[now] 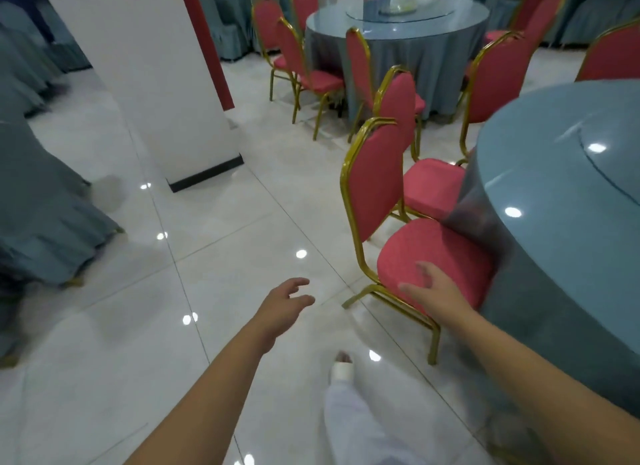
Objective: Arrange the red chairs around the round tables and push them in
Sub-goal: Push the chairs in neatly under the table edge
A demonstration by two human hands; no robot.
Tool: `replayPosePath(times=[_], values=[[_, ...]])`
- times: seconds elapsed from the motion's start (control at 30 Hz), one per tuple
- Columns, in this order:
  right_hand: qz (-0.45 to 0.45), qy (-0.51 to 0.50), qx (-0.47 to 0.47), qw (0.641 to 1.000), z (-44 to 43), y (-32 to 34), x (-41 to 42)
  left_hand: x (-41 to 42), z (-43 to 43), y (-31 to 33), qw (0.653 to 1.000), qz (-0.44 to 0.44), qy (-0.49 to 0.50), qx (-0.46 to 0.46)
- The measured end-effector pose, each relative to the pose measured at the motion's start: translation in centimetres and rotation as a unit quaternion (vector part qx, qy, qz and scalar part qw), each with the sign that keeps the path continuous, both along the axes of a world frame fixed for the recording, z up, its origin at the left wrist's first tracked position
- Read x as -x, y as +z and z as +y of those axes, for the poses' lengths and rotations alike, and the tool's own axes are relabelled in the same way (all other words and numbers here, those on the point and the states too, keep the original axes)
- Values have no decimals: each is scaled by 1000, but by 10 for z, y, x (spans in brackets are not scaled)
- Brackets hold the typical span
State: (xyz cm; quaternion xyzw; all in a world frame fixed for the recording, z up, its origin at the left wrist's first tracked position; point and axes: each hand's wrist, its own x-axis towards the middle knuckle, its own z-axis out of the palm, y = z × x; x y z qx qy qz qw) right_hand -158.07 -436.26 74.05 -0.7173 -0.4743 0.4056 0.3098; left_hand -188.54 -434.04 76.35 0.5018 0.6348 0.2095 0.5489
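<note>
A red chair (377, 184) with a gold frame stands at the near round table (561, 173), its seat partly under the grey-blue cloth. My right hand (436, 291) hovers open at the seat's front edge, fingers spread; I cannot tell if it touches. My left hand (284, 308) hangs open over the floor, left of the chair, holding nothing. A second red chair (433, 184) sits just behind the first at the same table. More red chairs (304, 66) stand around the far round table (415, 31).
A white pillar (156, 83) with a dark base rises at centre left. Grey-blue draped tables (45, 205) line the left edge. Glossy white floor tiles (225, 239) lie between pillar and chairs. My leg in white trousers and my foot (343, 371) show below.
</note>
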Motion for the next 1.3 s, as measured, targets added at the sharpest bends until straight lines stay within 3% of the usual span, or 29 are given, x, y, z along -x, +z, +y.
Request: replayPosePath(times=[0.13, 0.33, 0.53, 0.6, 0.8, 1.07, 1.2, 1.3], values=[[34, -12, -32, 999, 153, 1, 26, 20, 102, -4, 997, 57, -43, 16], [76, -88, 8, 993, 354, 14, 63, 55, 216, -2, 988, 117, -87, 41], [69, -178, 124, 974, 458, -8, 76, 81, 310, -3, 986, 128, -97, 34], [54, -199, 135, 969, 457, -28, 74, 79, 346, -6, 981, 142, -127, 32], [121, -290, 61, 947, 443, -46, 86, 34, 457, -13, 945, 143, -295, -10], [93, -277, 87, 953, 311, -24, 135, -49, 532, 3, 868, 78, -474, -126], [75, -334, 122, 932, 224, -12, 169, -84, 519, -3, 775, 114, -581, -222], [41, -400, 137, 905, 171, -4, 186, -102, 495, -13, 669, 158, -667, -287]])
